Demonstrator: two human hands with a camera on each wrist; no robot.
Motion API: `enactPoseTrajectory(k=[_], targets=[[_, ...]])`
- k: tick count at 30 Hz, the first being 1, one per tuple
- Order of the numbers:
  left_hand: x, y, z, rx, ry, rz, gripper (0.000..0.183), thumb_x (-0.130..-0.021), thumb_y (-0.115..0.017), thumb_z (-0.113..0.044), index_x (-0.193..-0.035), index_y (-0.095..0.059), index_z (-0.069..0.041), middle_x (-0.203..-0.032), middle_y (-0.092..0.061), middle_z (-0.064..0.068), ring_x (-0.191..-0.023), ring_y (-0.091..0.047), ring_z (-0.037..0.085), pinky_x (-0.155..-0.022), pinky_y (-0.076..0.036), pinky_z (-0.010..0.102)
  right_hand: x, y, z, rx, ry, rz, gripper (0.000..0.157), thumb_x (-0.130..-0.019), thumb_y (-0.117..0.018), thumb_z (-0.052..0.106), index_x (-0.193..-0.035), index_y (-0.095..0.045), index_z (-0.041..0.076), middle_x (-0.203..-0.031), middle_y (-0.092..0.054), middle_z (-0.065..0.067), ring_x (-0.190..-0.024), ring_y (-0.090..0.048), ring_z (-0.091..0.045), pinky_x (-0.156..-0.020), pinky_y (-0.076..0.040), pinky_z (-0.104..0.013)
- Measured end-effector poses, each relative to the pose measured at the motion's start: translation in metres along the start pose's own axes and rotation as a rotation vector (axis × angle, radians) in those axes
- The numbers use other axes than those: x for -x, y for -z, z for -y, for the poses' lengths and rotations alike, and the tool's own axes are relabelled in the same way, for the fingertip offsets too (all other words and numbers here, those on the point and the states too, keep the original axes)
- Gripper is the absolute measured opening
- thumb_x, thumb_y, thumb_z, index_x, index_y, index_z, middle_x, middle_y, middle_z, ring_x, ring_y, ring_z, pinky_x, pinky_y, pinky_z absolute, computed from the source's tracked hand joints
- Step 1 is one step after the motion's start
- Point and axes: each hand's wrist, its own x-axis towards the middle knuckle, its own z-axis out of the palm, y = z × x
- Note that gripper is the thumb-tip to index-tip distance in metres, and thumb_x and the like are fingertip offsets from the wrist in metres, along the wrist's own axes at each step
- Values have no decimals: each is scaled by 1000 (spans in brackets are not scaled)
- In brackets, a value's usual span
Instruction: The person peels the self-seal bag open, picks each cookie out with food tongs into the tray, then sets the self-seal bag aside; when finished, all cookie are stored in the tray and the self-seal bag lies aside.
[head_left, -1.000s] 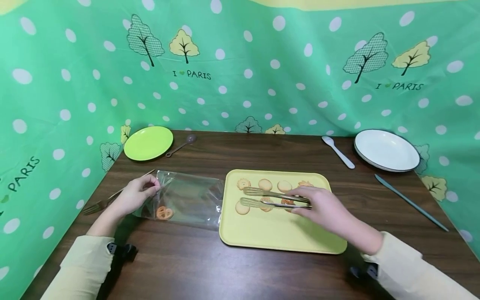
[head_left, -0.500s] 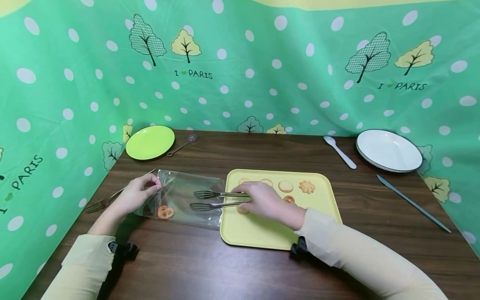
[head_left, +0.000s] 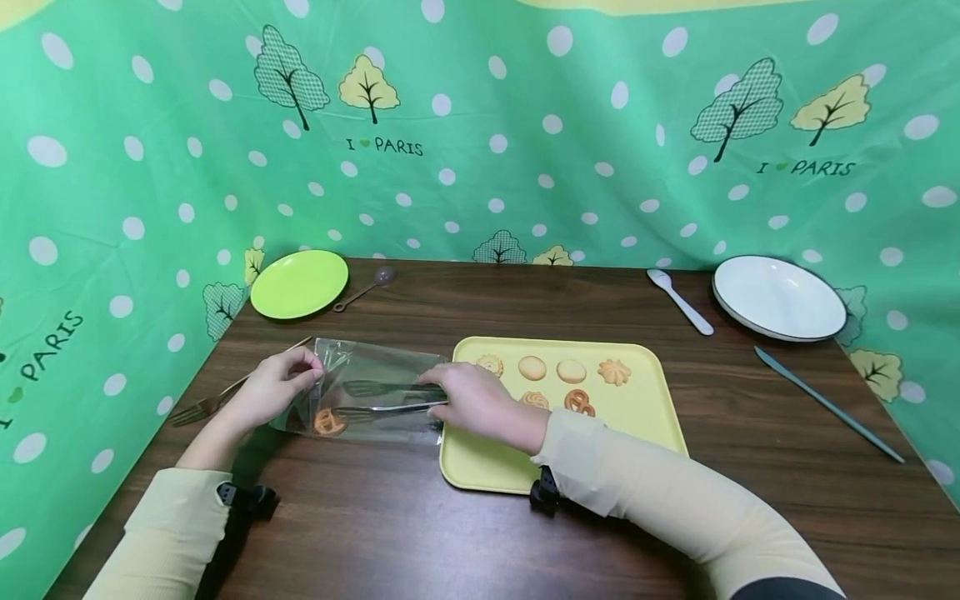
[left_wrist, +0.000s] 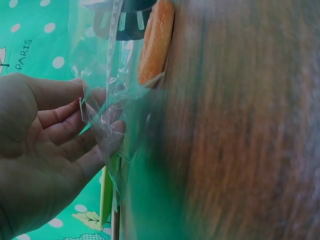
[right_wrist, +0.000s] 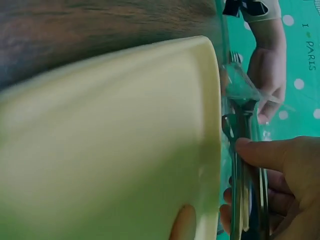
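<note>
My left hand pinches the corner of a clear plastic bag lying on the table. Inside the bag, near that hand, is a brown pretzel cookie; the left wrist view shows the pretzel from its edge. My right hand grips a pair of metal tongs at the bag's mouth. Their slotted ends reach inside, spread apart, one close to the pretzel. A yellow tray with several cookies lies under the right forearm, which hides part of it.
A fork lies by the left wrist. At the back left are a green plate and a brown spoon. On the right sit a white dish, a white spoon and a blue-grey knife.
My right hand has moved left from above the tray's cookies, carrying the tongs' ends into the bag toward the pretzel. The left hand stays at the bag's corner.
</note>
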Motion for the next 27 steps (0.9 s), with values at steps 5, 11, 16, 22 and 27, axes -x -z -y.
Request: enactPoseTrajectory(k=[5, 11, 16, 22, 27], targets=[[1, 0, -1, 4, 2, 3, 16, -96, -56, -24, -101, -58, -8, -99, -59, 10, -91, -53, 24, -75, -43, 34, 2, 6, -3, 18, -102, -57, 45, -79, -77, 26, -121, -63, 19, -121, -64, 2, -108, -61, -18, -81, -50, -39], [1, 0, 0, 4, 4, 2, 16, -96, -56, -23, -101, -58, -8, -99, -60, 10, -91, -53, 24, -75, -43, 35, 1, 7, -1, -52, -47, 5, 48, -78, -78, 27, -122, -63, 18, -122, -64, 0, -108, -61, -20, -87, -49, -38], [2, 0, -1, -2, -11, -2, 14, -96, -56, -22, -100, -58, -9, -98, -60, 9, -90, -53, 24, -75, -43, 35, -5, 0, 4, -20, 41, 53, 47, -78, -77, 26, -122, -64, 18, -123, -63, 1, -109, -60, -17, -83, -50, -35], [2, 0, -1, -5, -9, -1, 13, -96, -56, -20, -100, -58, -8, -98, -59, 9, -89, -52, 24, -75, -42, 35, -9, 0, 4, 23, 89, 23, 40, -80, -75, 25, -119, -65, 22, -121, -64, 4, -106, -61, -15, -77, -51, -34], [2, 0, 0, -12, -5, 1, 15, -97, -55, -22, -101, -58, -8, -99, -59, 10, -91, -53, 24, -75, -42, 36, -1, 7, -6, 17, 60, 13, 37, -82, -74, 24, -118, -66, 23, -119, -65, 6, -104, -62, -16, -79, -50, -36]])
